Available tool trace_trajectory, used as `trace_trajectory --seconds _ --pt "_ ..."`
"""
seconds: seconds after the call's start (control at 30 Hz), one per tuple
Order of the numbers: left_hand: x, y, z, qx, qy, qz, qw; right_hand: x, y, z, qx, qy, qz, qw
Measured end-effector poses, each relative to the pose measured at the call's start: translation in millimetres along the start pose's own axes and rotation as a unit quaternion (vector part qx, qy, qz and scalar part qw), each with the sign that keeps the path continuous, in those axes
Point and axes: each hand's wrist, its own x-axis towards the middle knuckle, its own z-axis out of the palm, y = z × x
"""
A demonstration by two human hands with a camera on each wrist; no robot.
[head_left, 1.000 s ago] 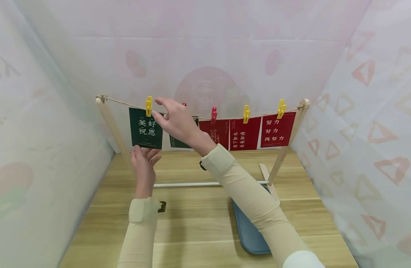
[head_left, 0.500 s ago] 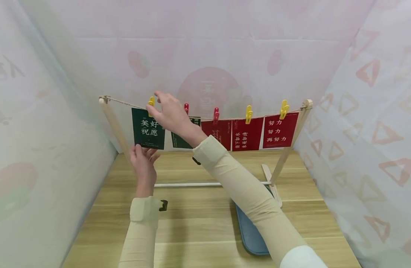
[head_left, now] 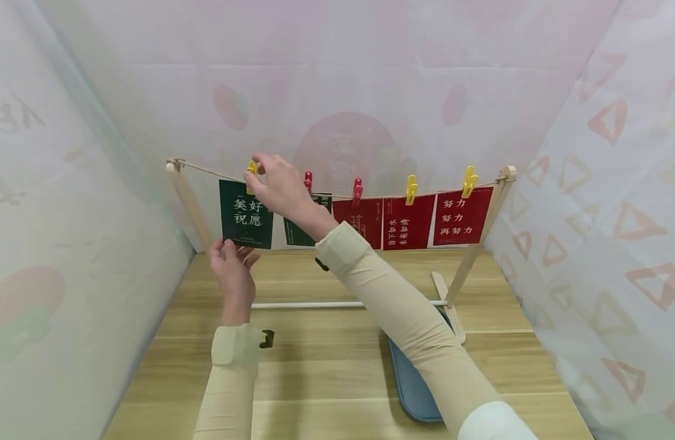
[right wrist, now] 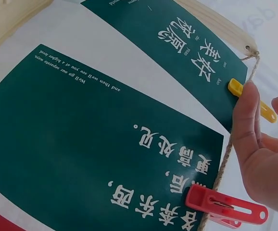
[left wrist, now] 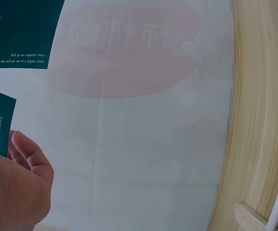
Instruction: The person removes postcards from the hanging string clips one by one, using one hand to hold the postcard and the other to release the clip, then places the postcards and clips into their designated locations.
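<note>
A dark green card (head_left: pixel 246 215) with white characters hangs at the left end of a twine line. My left hand (head_left: pixel 234 272) pinches its lower left edge, with the thumb in front and the other fingers partly behind it. A yellow clothespin (right wrist: pixel 236 88) sits at that card's top edge. My right hand (head_left: pixel 285 192) is beside it; the thumb touches the clothespin and the index finger arches apart above. In the right wrist view, a second green card (right wrist: pixel 95 144) hangs nearby from a red clothespin (right wrist: pixel 221 204). In the head view, my right hand partly covers that card.
Farther right hang three red cards, the last a red card (head_left: pixel 464 216) under a yellow clothespin (head_left: pixel 469 182). Wooden posts, including the right post (head_left: pixel 469 260), hold up the line. A white rod (head_left: pixel 310 304) runs low across the wooden table (head_left: pixel 326 379). A blue tray (head_left: pixel 417 391) lies partly under my right forearm.
My right hand has come closer to the left yellow clothespin, bringing its thumb onto it. My left hand stays at the card's lower edge. The head view has shifted slightly.
</note>
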Motion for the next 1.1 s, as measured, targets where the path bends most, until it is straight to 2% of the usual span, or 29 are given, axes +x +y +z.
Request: trace_trajectory --seconds 0.23,0.5,0.73,0.93,1.1 --pt "0.4 -1.9 -2.3 0.007 0.003 0.005 1.0000 2.9 1.0 1.2 -0.001 0.000 -0.007 1.0000" --pt "-0.9 -1.6 -2.1 -0.006 0.001 0.011 0.9999 1.7 2.0 -2.0 0.011 0.004 -0.012 0.9999" --pt "0.1 0.1 -2.7 0.012 0.017 0.014 0.9997 3.4 -1.4 -2.5 0.014 0.001 -0.020 0.9997" --pt "2.6 2.2 -3.7 0.019 0.020 0.042 0.9987 8.0 -6.6 -4.7 0.003 -0.008 -0.021 0.9998" --pt "5.2 2.2 -3.3 -0.024 0.023 0.034 0.9989 8.7 -7.1 -6.4 0.001 -0.004 -0.025 0.9997"
